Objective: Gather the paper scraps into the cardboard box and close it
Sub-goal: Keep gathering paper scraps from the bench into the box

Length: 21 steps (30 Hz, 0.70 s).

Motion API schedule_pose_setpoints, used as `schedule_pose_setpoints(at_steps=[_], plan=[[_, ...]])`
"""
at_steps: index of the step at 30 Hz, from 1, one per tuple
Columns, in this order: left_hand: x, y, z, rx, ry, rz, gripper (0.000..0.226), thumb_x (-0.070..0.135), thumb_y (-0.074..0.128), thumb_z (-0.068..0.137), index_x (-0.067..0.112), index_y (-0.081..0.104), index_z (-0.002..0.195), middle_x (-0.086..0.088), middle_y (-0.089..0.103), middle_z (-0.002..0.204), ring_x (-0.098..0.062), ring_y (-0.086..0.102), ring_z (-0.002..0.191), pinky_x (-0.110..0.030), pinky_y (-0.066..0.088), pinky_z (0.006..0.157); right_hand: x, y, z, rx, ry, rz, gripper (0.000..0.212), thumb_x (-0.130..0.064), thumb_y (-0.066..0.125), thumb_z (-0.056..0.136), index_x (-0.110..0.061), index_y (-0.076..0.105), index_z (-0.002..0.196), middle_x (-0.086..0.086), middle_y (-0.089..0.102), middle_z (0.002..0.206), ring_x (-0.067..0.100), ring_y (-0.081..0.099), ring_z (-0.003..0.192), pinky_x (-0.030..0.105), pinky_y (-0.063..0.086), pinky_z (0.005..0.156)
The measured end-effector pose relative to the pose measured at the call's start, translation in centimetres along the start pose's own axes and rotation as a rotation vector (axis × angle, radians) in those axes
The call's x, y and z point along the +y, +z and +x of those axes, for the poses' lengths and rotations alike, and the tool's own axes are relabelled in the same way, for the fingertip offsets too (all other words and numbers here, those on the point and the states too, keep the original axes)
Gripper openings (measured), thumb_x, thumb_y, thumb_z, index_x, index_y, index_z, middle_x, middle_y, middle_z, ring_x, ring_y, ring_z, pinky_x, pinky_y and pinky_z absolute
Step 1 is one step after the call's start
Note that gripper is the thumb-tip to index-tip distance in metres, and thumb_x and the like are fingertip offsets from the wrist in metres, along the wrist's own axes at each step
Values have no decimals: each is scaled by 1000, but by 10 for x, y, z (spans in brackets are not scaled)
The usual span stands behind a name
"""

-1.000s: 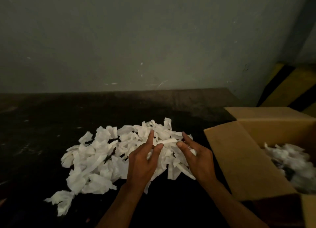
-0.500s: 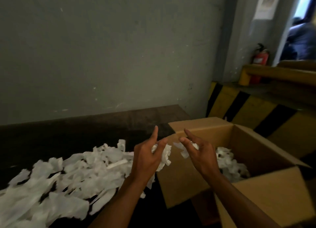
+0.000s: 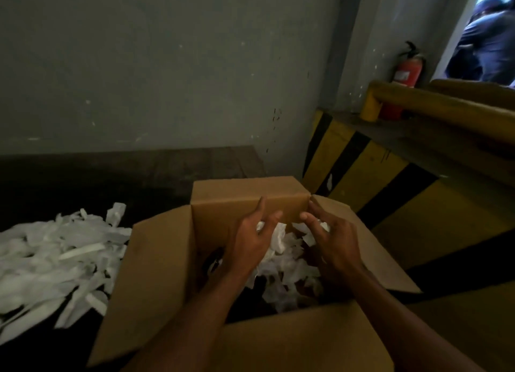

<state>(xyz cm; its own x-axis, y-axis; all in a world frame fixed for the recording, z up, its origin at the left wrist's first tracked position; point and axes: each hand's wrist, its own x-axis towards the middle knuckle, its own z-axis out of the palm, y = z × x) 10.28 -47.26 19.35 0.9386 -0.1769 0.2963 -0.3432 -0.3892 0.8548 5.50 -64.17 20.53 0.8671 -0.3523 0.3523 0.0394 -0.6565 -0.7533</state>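
Cardboard box [image 3: 156, 260], flaps open, holds white paper scraps [image 3: 284, 271]; left hand [image 3: 250, 240] and right hand [image 3: 331, 243], each gripping more, have moved over it from the pile [image 3: 55, 254].

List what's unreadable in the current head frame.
- Floor of the brown cardboard box: head view, covered by white paper scraps, left hand and right hand.
- How much paper each hand holds: their backs block it.
- The scrap pile on the dark table: blurred, cut by left edge.
- Label on the red fire extinguisher: too small.
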Motion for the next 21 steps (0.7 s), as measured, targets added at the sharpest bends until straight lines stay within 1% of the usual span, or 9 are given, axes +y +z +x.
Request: schedule_pose_setpoints(at_steps=[1,3,5,7,10,12,14,17,21], plan=[[-5,6,4,-23,-32,33,76,72,39,82,31,31,145,-2,59,130,-18,51,122,-38,41,104,8,1,6,-22,3,11,71,-71,50,73,-25,61,126,1,66,123,12,61,111,33,51,93],[-14,13,12,-85,-79,107,74,69,38,85,29,29,146,-2,60,129,-19,51,122,-41,38,106,19,7,18,-71,5,33,60,-59,59,79,-22,62,126,2,65,124,9,59,111,30,49,95],[-23,15,20,-148,-94,188,67,60,39,91,28,25,148,0,58,131,-16,50,123,-36,31,110,28,16,29,-118,9,41,53,-51,63,83,-21,62,126,0,64,124,9,58,112,29,47,96],[-34,11,27,-181,-92,287,65,59,37,93,28,23,148,2,57,132,-15,48,125,-28,25,109,36,26,40,-166,12,21,49,-50,64,83,-21,65,122,-2,68,116,12,61,107,24,47,89],[-53,6,36,-219,-132,371,67,64,31,91,32,21,148,3,57,132,-18,45,127,-31,26,109,44,40,58,-223,13,-24,33,-51,64,82,-21,74,91,-4,73,85,12,67,82,22,45,70],[-65,8,44,-223,-159,395,68,65,32,90,32,21,148,2,57,133,-16,47,125,-30,31,107,48,49,67,-263,14,-13,25,-52,65,82,-29,69,75,-10,68,72,8,66,73,24,46,66],[-73,13,51,-218,-162,402,68,64,33,90,31,21,148,0,55,134,-14,49,123,-29,34,104,52,57,74,-300,-10,-8,23,-53,63,84,-30,69,80,-11,68,77,7,65,77,26,49,70],[-81,21,61,-242,-188,399,67,66,30,90,35,18,148,-1,45,144,-18,41,130,-36,32,109,59,71,81,-355,-20,-50,31,-51,61,86,-23,70,96,-11,63,91,8,60,88,26,47,78],[-88,32,60,-261,-171,452,60,57,29,95,34,14,149,-1,27,152,-18,27,137,-37,25,111,77,86,81,-401,-16,-164,44,-68,46,85,-29,65,94,-6,58,108,15,53,103,33,44,88]])
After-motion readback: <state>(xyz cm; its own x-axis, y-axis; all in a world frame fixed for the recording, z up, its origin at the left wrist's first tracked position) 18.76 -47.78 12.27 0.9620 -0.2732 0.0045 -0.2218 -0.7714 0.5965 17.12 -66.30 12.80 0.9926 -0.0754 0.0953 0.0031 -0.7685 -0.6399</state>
